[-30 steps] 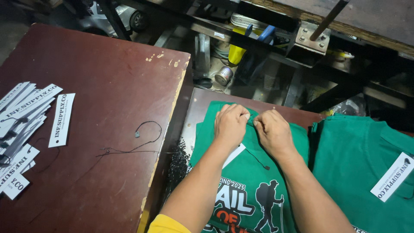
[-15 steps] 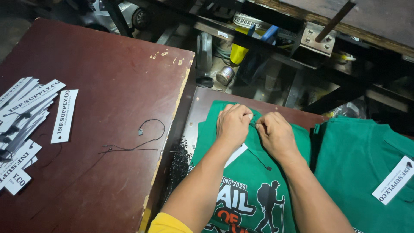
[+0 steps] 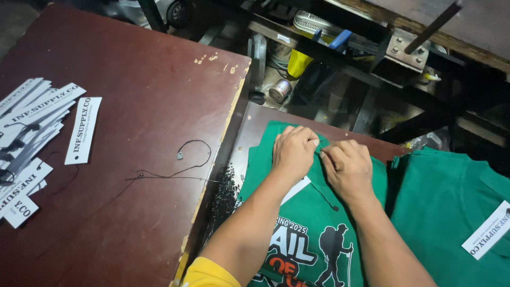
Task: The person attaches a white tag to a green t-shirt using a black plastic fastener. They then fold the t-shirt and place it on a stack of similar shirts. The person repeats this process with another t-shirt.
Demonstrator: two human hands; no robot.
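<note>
Both hands, left hand (image 3: 294,150) and right hand (image 3: 348,166), stay curled shut, pinching the collar of the green shirt (image 3: 313,234) on the small board beside the desk (image 3: 149,106); nothing has shifted, so the collar work continues.

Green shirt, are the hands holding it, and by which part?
Both the left hand and right hand pinch the green shirt at its collar edge.
</note>
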